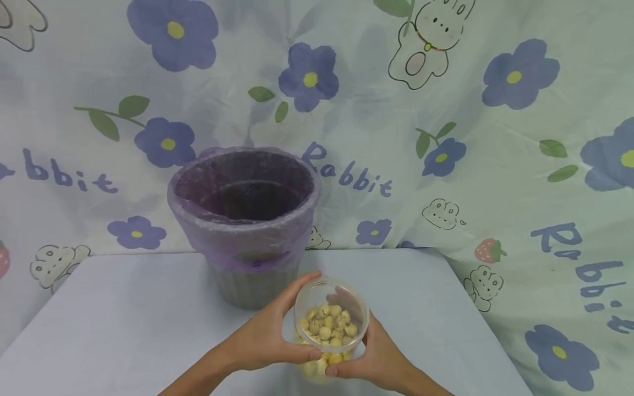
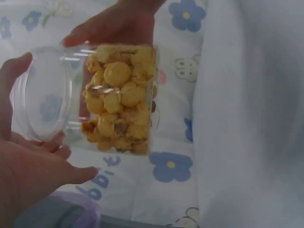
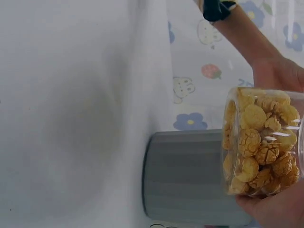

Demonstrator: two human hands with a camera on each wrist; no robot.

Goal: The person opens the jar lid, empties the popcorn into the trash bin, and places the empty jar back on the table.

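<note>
A clear plastic jar [image 1: 333, 319] holds several round, pale yellow popcorn pieces [image 1: 329, 324]. It is held up in front of the body, its round top tilted towards the head camera. My left hand [image 1: 269, 333] grips the upper part from the left, thumb along the near side. From the right, my right hand [image 1: 378, 352] grips it, thumb lower on the near side, other fingers partly hidden behind the jar. In the left wrist view the popcorn fills the base end of the jar [image 2: 118, 99], and the clear rim end lies by the left hand [image 2: 33, 171].
A grey bin [image 1: 257, 286] lined with a purple plastic bag [image 1: 247, 236] stands on the white table [image 1: 134, 313], behind and left of the jar. The bin's mouth faces up. Behind the table hangs a white curtain [image 1: 356, 115] printed with flowers and rabbits.
</note>
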